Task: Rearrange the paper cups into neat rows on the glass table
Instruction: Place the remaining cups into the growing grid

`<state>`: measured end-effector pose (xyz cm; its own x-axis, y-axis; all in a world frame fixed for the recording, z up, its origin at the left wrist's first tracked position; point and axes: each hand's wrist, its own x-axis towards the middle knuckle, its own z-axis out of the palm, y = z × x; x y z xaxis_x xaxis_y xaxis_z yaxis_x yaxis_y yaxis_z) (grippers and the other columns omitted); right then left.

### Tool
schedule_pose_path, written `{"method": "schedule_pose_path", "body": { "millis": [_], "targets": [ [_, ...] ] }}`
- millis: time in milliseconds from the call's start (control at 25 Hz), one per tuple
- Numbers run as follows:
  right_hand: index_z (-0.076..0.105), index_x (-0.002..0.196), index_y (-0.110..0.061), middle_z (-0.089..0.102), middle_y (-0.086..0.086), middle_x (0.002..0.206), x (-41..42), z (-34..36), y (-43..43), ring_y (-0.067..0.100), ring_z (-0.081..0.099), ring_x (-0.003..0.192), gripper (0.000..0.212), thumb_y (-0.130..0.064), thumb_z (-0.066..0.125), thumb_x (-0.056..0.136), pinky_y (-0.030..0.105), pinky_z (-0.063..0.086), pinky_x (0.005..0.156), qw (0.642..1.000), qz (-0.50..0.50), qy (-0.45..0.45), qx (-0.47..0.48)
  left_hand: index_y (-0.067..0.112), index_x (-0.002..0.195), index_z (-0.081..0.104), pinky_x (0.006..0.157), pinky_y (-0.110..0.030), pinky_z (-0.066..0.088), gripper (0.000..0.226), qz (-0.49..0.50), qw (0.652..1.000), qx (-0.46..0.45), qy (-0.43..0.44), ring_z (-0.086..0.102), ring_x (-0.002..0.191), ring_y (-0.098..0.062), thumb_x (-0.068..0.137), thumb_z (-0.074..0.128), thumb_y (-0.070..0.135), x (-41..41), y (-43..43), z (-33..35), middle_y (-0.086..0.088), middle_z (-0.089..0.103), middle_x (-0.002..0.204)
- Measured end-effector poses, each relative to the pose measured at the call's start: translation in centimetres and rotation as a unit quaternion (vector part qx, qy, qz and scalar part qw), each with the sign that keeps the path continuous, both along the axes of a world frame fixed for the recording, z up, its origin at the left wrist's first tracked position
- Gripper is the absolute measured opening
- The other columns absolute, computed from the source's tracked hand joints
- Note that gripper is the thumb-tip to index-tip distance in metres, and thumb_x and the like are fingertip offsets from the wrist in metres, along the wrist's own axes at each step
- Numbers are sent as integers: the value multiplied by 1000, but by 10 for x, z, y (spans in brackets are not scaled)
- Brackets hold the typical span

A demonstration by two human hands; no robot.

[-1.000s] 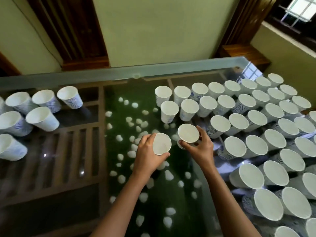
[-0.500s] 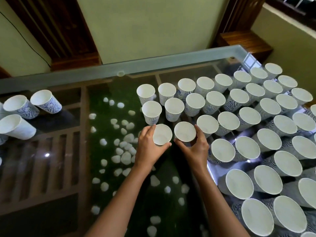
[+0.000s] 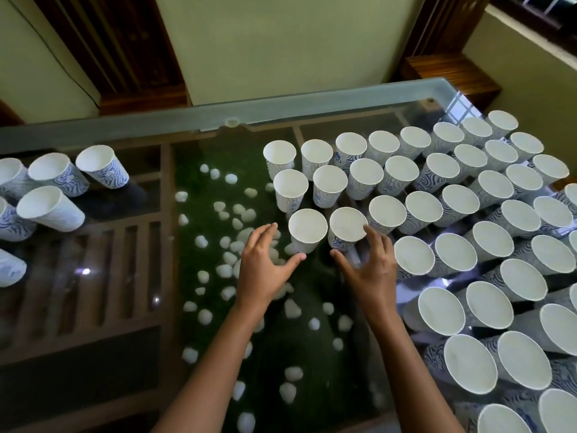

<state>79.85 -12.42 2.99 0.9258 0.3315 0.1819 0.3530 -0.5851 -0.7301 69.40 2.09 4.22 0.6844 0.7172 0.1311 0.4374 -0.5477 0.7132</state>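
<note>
Many white paper cups with blue swirl patterns stand upright in rows (image 3: 456,201) across the right half of the glass table (image 3: 93,276). Two cups sit at the left end of the third row: one (image 3: 307,229) and its neighbour (image 3: 348,225). My left hand (image 3: 265,270) hovers just left of and below the first cup, fingers spread, holding nothing. My right hand (image 3: 371,270) is spread open beside the second cup, its fingers close to the cup's wall. A loose group of several cups (image 3: 51,185) stands at the far left.
Under the glass lie a green mat with white pebbles (image 3: 224,242) and a wooden slatted frame (image 3: 93,276). A wall and dark wooden posts (image 3: 118,48) rise behind the table's far edge. Bare glass lies between the two cup groups.
Both hands carried a cup each forward to the end of the third row, set them down and let go. The hands are now open and drawn slightly back.
</note>
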Motion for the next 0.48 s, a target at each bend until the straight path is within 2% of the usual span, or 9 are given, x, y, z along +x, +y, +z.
{"method": "schedule_pose_path", "body": {
  "millis": [120, 200, 320, 480],
  "targets": [
    [52, 125, -8, 54, 12, 118, -36, 15, 10, 22, 53, 108, 63, -30, 78, 71, 37, 47, 94, 1000, 11, 3, 24, 14, 125, 54, 97, -31, 44, 58, 12, 999, -21, -20, 52, 116, -20, 74, 74, 32, -61, 8, 1, -7, 55, 126],
    [56, 120, -8, 59, 6, 110, -64, 21, 24, 17, 57, 100, 57, -27, 78, 71, 34, 51, 88, 997, 67, 19, 44, 9, 119, 59, 91, -42, 50, 50, 27, 997, -48, -48, 58, 107, -23, 74, 75, 22, -108, 17, 3, -10, 60, 119],
    [58, 116, -14, 59, -1, 107, -131, 23, 65, 12, 59, 95, 48, -27, 76, 74, 36, 54, 83, 978, 191, 79, 42, 3, 111, 63, 83, -44, 54, 42, 97, 992, -40, -75, 63, 95, -22, 72, 76, 11, -194, 36, 5, -11, 63, 108],
    [61, 111, -8, 61, 4, 100, -231, 18, 130, 16, 60, 90, 44, -21, 78, 73, 40, 55, 78, 949, 307, 73, 23, -2, 105, 65, 77, -46, 55, 37, 193, 978, -4, -78, 65, 89, -27, 70, 76, 4, -304, 56, 4, -15, 66, 99]
  ]
}}
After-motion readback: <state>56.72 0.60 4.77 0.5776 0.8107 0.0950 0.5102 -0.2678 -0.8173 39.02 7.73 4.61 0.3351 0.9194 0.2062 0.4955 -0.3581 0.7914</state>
